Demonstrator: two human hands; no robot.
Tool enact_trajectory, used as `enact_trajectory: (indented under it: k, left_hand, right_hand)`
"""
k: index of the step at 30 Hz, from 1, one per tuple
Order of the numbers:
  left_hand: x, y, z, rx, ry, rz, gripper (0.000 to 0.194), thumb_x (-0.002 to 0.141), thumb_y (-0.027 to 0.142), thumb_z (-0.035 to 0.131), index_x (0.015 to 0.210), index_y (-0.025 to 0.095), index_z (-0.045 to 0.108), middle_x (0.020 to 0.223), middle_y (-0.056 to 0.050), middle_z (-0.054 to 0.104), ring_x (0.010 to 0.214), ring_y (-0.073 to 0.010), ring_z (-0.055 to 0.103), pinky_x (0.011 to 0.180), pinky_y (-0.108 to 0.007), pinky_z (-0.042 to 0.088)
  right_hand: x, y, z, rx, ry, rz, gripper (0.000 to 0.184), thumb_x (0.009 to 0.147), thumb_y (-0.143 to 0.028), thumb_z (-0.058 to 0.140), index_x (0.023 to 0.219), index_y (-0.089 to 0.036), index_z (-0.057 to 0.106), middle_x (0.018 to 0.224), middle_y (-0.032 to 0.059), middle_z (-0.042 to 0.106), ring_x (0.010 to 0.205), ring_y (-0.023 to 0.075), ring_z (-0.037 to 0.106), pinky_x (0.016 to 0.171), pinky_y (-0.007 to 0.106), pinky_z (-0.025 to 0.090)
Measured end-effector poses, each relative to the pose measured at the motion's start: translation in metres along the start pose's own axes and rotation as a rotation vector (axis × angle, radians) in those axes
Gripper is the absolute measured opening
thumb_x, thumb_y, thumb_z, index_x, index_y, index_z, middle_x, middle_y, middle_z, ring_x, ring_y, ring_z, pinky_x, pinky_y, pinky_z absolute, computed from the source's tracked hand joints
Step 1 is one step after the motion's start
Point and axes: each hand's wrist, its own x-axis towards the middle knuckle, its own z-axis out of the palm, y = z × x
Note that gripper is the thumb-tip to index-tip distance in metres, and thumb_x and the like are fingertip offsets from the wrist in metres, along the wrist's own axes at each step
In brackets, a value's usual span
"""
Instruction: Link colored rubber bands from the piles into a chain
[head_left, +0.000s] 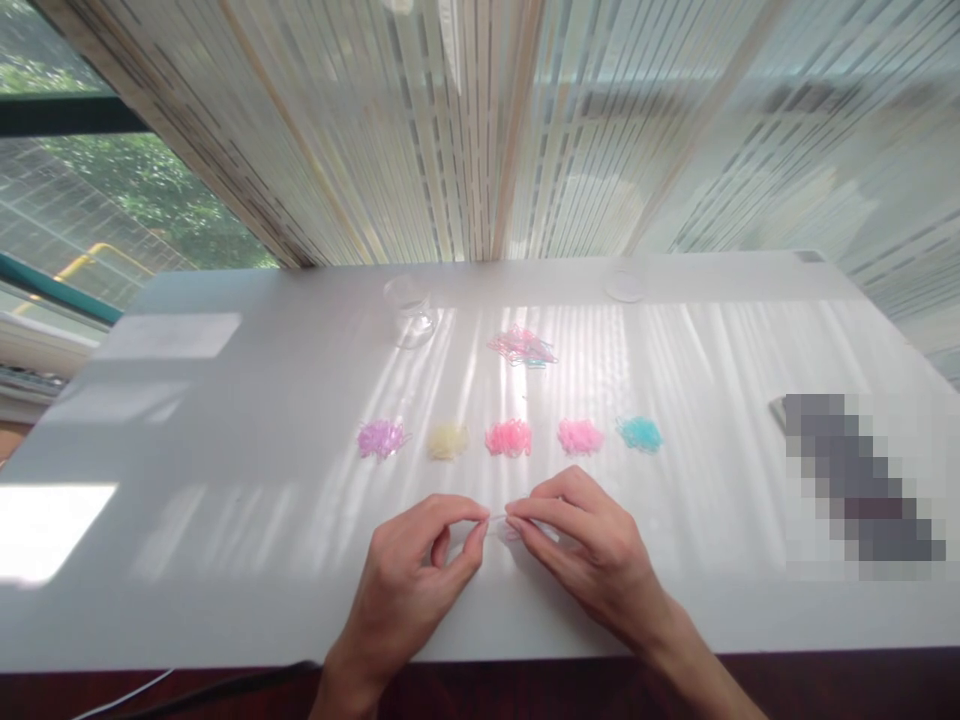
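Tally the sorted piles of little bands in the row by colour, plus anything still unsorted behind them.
Purple pile: 1
Yellow pile: 1
Pink piles: 2
Teal pile: 1
Mixed unsorted heap: 1
Total: 6 piles; both hands pinch one pale band.

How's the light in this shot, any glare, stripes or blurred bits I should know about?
Head view: sunlight through the blinds lays pale stripes across the white table, with a blown-out patch at its left edge; the clear cup nearly vanishes in the glare; a pixelated block masks something at right; both hands, left hand and right hand, stay sharp.
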Motion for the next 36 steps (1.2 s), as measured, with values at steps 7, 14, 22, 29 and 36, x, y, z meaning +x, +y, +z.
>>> enact_trajectory:
  k: [7,14,22,29,36]
  left_hand:
    - [0.005,-0.019,-0.028,0.325,0.279,-0.136,0.005,0.091,0.024,0.072,0.095,0.025,0.075,0.064,0.007,0.056,0.05,-0.0074,0.045,0.057,-0.02,0.044]
    - [0.017,-0.041,-0.049,0.608,0.479,-0.333,0.011,0.086,0.032,0.075,0.094,0.025,0.078,0.055,0.009,0.043,0.048,-0.0081,0.044,0.059,-0.023,0.039]
    - [0.02,-0.044,-0.049,0.631,0.448,-0.322,0.018,0.086,0.037,0.073,0.098,0.025,0.079,0.057,0.007,0.048,0.05,-0.0105,0.048,0.061,-0.025,0.041]
    - [0.012,-0.044,-0.054,0.61,0.491,-0.355,0.017,0.089,0.038,0.072,0.099,0.026,0.078,0.056,0.008,0.045,0.05,-0.0107,0.047,0.062,-0.025,0.042]
    - [0.02,-0.038,-0.043,0.594,0.383,-0.254,0.02,0.092,0.036,0.067,0.105,0.026,0.078,0.083,0.003,0.066,0.053,-0.0094,0.046,0.061,-0.026,0.043]
  right_hand:
    - [-0.007,0.003,-0.009,-0.018,0.024,0.025,0.017,0.096,-0.011,0.065,0.109,-0.02,0.071,0.087,0.0039,0.069,0.079,0.0167,0.065,0.067,0.029,0.057]
    - [-0.023,0.018,-0.017,-0.073,0.023,0.113,0.015,0.098,-0.011,0.061,0.105,-0.023,0.069,0.088,0.0034,0.07,0.08,0.0178,0.066,0.069,0.031,0.056]
    - [-0.021,0.02,-0.015,-0.065,0.037,0.123,0.013,0.098,-0.012,0.061,0.102,-0.022,0.068,0.084,0.0016,0.07,0.077,0.0164,0.065,0.067,0.03,0.053]
    - [-0.022,0.02,-0.015,-0.068,0.034,0.133,0.013,0.098,-0.012,0.061,0.1,-0.022,0.069,0.084,0.0015,0.07,0.077,0.0164,0.065,0.068,0.03,0.053]
    - [-0.023,0.021,-0.014,-0.064,0.029,0.13,0.013,0.098,-0.012,0.061,0.1,-0.022,0.069,0.084,0.0017,0.07,0.078,0.0166,0.065,0.068,0.03,0.053]
